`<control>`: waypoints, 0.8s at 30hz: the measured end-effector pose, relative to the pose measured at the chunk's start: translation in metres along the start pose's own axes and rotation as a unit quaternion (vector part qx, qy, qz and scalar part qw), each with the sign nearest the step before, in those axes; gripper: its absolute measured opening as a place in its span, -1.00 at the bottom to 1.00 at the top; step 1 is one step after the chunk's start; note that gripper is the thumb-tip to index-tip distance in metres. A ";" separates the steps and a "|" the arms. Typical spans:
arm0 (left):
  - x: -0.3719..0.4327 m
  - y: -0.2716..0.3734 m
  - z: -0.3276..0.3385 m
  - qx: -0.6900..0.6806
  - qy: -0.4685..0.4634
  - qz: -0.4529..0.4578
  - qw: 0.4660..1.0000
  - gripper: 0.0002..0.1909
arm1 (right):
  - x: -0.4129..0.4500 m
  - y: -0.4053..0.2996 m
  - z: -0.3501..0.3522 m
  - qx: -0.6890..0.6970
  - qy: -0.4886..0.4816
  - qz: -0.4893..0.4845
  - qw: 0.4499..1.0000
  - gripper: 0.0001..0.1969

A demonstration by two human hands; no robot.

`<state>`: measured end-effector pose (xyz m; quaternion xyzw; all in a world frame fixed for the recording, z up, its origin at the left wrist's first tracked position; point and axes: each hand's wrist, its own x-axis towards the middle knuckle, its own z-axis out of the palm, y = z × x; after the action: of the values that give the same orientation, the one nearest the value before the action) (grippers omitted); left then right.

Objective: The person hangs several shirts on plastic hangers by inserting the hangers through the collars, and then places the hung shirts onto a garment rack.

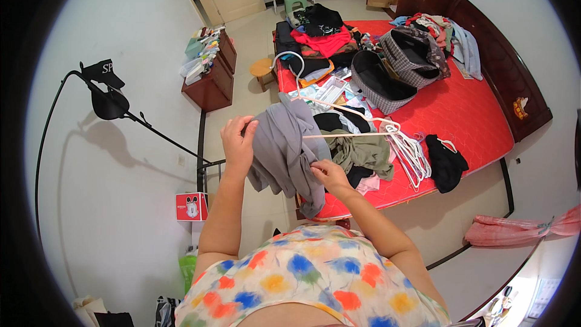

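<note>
Before me a grey garment [286, 145] hangs folded over a pale clothes hanger [352, 136]. The hanger's large curved hook points away from me, and its bare right end sticks out past the cloth. At the garment's left edge, my left hand [238, 141] grips the cloth between thumb and fingers. My right hand [333, 178] pinches a fold lower on the right side. Beneath and beyond lies the red bed mattress [472, 127], with an olive-green garment [363, 150] just right of the grey one. The hanger's left end is hidden under the cloth.
Several white hangers [411, 156] lie beside a black garment [445, 163] on the bed. Farther back are an open checked bag [386, 95], a white basket [331, 91] and clothes piles [320, 20]. A black stand [168, 134] holding caps leans at left, near a wooden stool [261, 68].
</note>
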<state>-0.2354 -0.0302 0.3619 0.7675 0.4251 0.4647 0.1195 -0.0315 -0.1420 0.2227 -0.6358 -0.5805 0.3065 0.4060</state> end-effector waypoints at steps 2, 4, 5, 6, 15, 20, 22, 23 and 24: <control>-0.001 0.002 -0.001 0.000 -0.007 -0.002 1.000 -0.80 | 0.000 0.008 0.009 -0.078 -0.015 -0.041 0.996 -0.71; 0.001 0.007 -0.003 0.000 -0.013 0.000 1.000 -0.80 | 0.005 0.018 0.019 -0.133 0.007 -0.046 0.990 -0.70; 0.001 0.011 -0.005 0.004 -0.014 0.002 1.000 -0.80 | 0.007 0.023 0.023 -0.188 0.029 -0.051 0.980 -0.68; 0.000 0.011 -0.008 0.009 -0.013 0.002 1.000 -0.79 | 0.008 0.019 0.023 -0.187 0.027 -0.053 0.981 -0.68; -0.010 0.002 -0.021 0.002 -0.010 0.007 1.000 -0.80 | 0.051 0.053 0.006 -0.082 0.110 0.225 0.965 -0.42; -0.017 -0.019 -0.032 -0.012 0.001 -0.027 1.000 -0.82 | 0.048 0.033 -0.055 -0.124 0.122 0.037 0.984 -0.65; -0.019 -0.024 -0.037 0.017 0.002 -0.041 0.999 -0.82 | 0.044 0.022 -0.083 -0.202 0.114 -0.038 0.972 -0.70; -0.020 -0.026 -0.039 0.013 0.004 -0.044 0.999 -0.82 | 0.043 0.025 -0.094 -0.224 0.107 -0.082 0.965 -0.62; -0.021 -0.030 -0.040 0.020 0.010 -0.037 0.999 -0.81 | 0.041 0.003 -0.108 -0.215 0.072 -0.065 0.972 -0.61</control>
<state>-0.2892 -0.0368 0.3532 0.7489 0.4634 0.4590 0.1171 0.0683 -0.1183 0.2751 -0.6897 -0.6418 0.1010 0.3197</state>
